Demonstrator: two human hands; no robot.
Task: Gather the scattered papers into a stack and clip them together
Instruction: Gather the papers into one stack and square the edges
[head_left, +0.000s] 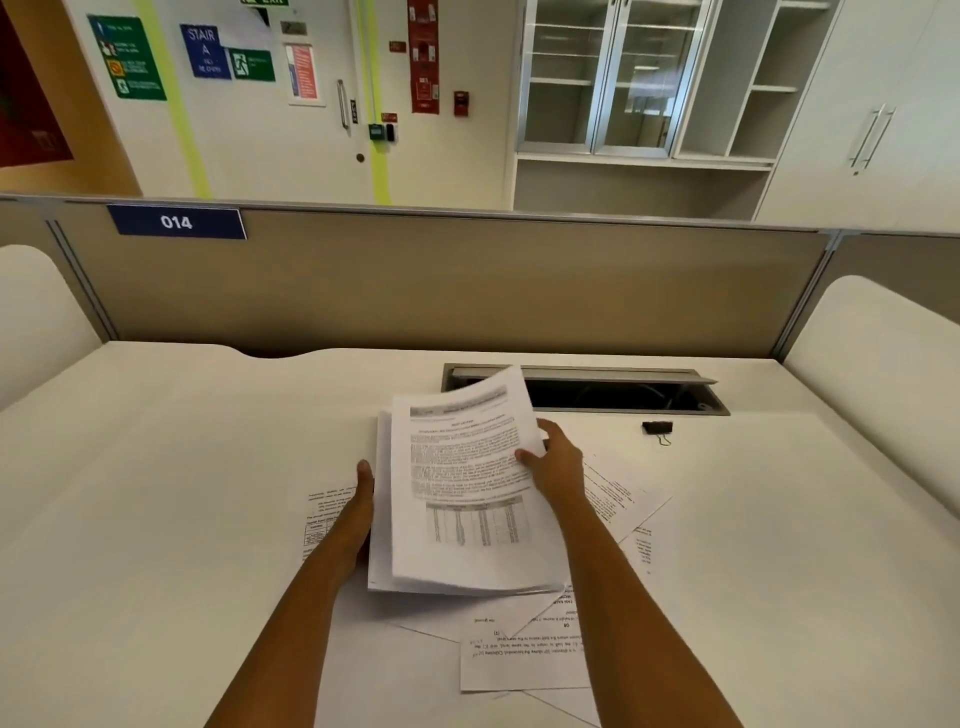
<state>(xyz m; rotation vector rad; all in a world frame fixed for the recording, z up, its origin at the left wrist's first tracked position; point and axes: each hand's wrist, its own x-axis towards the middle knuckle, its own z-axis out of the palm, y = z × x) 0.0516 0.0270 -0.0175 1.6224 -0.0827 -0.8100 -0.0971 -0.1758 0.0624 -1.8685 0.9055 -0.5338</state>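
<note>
My left hand (363, 493) grips the left edge of a thick stack of white printed papers (457, 499), fingers hidden beneath it. My right hand (553, 462) pinches the right edge of the top sheet, thumb on its printed face. The stack is held above the white desk (156, 493). Loose printed sheets (524, 654) lie scattered under and around it. A black binder clip (657, 428) rests well right of the stack, near the open cable tray (623, 395).
</note>
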